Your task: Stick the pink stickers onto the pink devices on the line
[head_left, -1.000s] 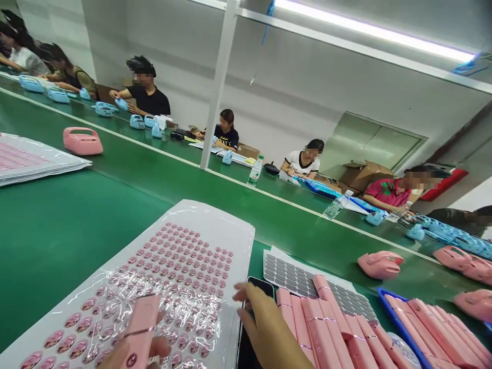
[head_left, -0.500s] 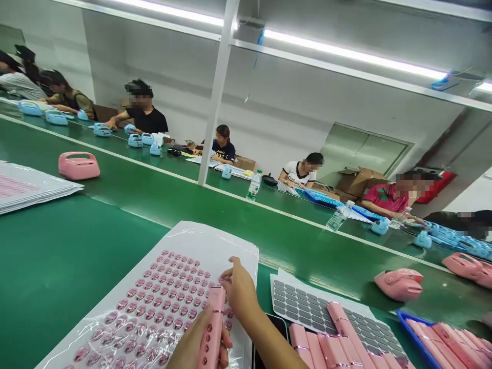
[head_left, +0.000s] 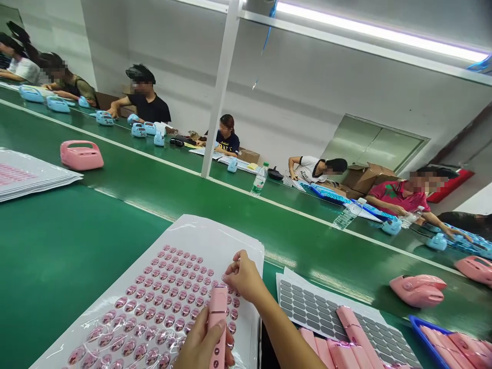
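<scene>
On the left, a pink case (head_left: 81,155) sits on the green table (head_left: 57,246), and a big sheet of pink stickers (head_left: 161,302) lies near the front. The left hand (head_left: 202,346) is curled around a pink stick (head_left: 217,325), holding it over the sheet. Just right of it, the right hand (head_left: 244,277) pinches its fingertips on the stickers, and more pink sticks (head_left: 346,343) lie on a gray sheet (head_left: 307,310) farther right.

On the green bench (head_left: 69,246), the white sheet of round pink stickers (head_left: 169,297) lies left of the grey-dotted white sheet (head_left: 307,307); pink plastic bars (head_left: 346,343) rest on the latter.
</scene>
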{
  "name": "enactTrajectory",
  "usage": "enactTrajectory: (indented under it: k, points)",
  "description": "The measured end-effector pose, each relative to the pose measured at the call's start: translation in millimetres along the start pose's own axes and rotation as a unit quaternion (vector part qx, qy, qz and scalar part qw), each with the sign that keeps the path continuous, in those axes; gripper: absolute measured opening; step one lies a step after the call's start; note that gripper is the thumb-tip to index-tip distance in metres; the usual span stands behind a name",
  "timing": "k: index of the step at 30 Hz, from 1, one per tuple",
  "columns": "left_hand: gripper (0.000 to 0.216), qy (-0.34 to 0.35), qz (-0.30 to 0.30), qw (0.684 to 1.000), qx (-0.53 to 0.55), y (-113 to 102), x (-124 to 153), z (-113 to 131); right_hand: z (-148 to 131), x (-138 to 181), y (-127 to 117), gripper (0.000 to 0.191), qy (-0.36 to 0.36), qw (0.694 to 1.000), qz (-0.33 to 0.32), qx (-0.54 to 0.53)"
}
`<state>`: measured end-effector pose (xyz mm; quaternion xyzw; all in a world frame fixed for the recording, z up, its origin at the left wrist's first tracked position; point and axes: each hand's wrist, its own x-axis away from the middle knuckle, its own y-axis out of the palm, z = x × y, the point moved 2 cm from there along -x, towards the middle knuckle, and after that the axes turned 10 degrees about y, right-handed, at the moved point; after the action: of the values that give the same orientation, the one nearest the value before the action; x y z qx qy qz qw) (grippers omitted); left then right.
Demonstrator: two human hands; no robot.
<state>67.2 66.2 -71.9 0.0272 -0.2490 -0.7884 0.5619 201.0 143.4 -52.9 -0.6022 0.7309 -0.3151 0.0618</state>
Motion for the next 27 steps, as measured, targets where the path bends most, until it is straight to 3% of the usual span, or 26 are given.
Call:
enactTrajectory:
  k: [5,10,13,16,27]
  points:
    - [0.021,-0.011,-0.004,1.000,-0.016,0,1,1,4,-1,-4,0.016,0.000,0.996,0.005,-0.094]
    - [0.030,-0.009,-0.026,0.999,-0.025,1,4,2,-12,37,-24,0.033,-0.062,0.982,-0.010,-0.177]
    - [0.037,-0.003,-0.057,0.998,-0.041,2,6,3,-25,70,-30,0.034,-0.084,0.980,-0.060,-0.170]
    - [0.036,0.004,-0.086,0.995,-0.044,1,7,3,-30,90,-31,0.032,-0.085,0.984,-0.069,-0.139]
    - [0.033,0.013,-0.119,0.991,-0.055,1,9,2,-28,98,-28,0.031,-0.099,0.991,-0.013,-0.084]
